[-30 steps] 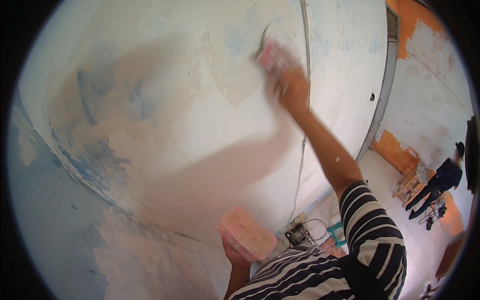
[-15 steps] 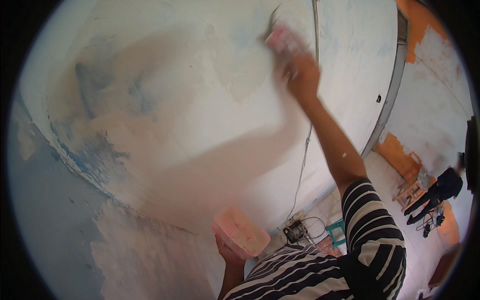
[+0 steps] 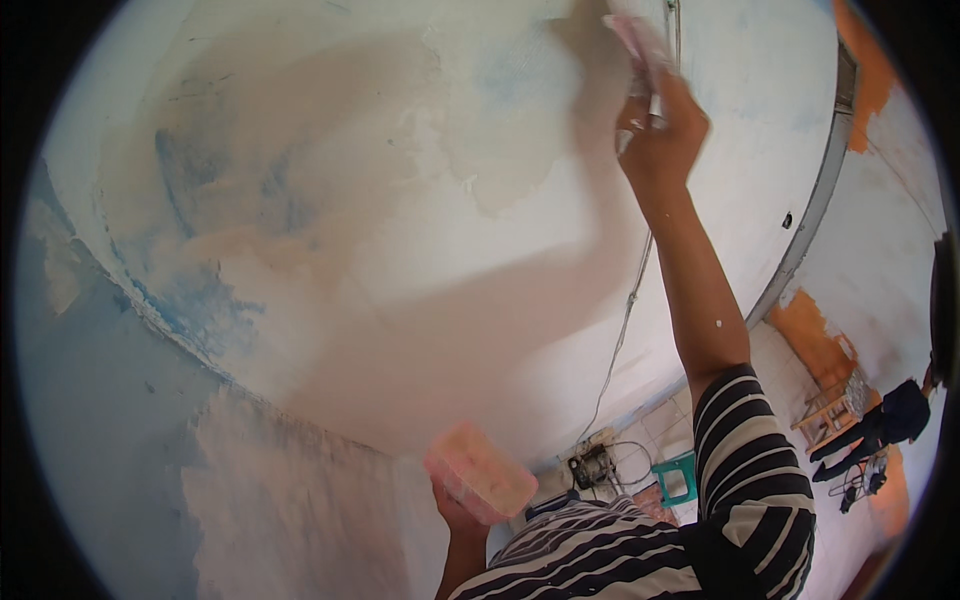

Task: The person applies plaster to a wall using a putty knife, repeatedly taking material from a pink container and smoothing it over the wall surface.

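My right hand point(image 3: 662, 130), raised high on an outstretched arm, is closed around a flat pink scraper point(image 3: 640, 42) smeared with white. The scraper is close to the wall point(image 3: 430, 250); whether its edge touches the surface I cannot tell. Pale filler patches and blue stains mark that wall. Low in front of me, my left hand point(image 3: 460, 512) supports a pink rectangular tub point(image 3: 484, 474) from its side and below. The tub looks coated with pale paste. White spots dot my right hand and forearm.
A cable point(image 3: 628, 310) runs down the wall to a small machine point(image 3: 592, 465) on the floor. Beside it stands a green stool point(image 3: 675, 480). At the far right a person in dark clothes point(image 3: 890, 420) is near a wooden chair point(image 3: 828, 410). A grey door frame point(image 3: 815, 200) edges the wall.
My right hand has moved up and to the right with the scraper, which has turned to show its thin side. The tub stays in my left hand, and the view has shifted slightly.
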A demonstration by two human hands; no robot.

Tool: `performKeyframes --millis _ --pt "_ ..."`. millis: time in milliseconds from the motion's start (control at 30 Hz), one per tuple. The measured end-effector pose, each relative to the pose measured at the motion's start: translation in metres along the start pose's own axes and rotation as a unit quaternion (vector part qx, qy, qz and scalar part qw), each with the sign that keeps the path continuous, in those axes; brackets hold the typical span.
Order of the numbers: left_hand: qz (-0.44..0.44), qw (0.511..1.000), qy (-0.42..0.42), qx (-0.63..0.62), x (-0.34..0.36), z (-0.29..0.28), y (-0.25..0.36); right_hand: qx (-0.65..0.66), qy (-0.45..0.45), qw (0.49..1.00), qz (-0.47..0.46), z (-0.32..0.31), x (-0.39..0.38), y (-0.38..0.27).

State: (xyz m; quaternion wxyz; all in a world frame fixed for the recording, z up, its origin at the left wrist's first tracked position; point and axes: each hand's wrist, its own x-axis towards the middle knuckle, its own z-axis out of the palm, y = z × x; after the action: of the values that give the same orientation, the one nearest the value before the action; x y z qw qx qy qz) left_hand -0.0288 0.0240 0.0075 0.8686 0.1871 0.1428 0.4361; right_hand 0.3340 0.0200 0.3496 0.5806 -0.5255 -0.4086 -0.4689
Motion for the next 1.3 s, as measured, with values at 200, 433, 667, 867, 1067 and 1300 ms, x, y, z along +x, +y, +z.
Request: performKeyframes --millis 200,433,667,867,1067,1300 --pt "-0.009 1.0 0.023 0.003 0.002 0.015 -0.008 0.135 -0.384 0.889 -0.209 0.011 -0.21 -0.061" --pt "0.002 1.0 0.017 0.015 0.002 0.017 -0.008 0.07 -0.181 0.974 -0.115 -0.011 -0.044 -0.03" --pt "0.014 0.998 0.045 0.029 0.008 0.016 -0.019 0.014 -0.196 0.959 -0.205 0.027 -0.064 -0.023" --pt "0.022 0.999 0.041 0.023 0.025 0.014 -0.021 0.235 -0.34 0.864 -0.289 -0.006 -0.132 -0.061" --pt "0.028 0.999 0.032 0.01 0.013 0.009 -0.03 0.098 0.039 0.991 -0.077 -0.011 0.072 -0.013" --pt "0.066 0.997 0.009 0.026 0.031 0.023 -0.016 0.172 -0.436 0.854 -0.228 0.001 -0.153 -0.062"
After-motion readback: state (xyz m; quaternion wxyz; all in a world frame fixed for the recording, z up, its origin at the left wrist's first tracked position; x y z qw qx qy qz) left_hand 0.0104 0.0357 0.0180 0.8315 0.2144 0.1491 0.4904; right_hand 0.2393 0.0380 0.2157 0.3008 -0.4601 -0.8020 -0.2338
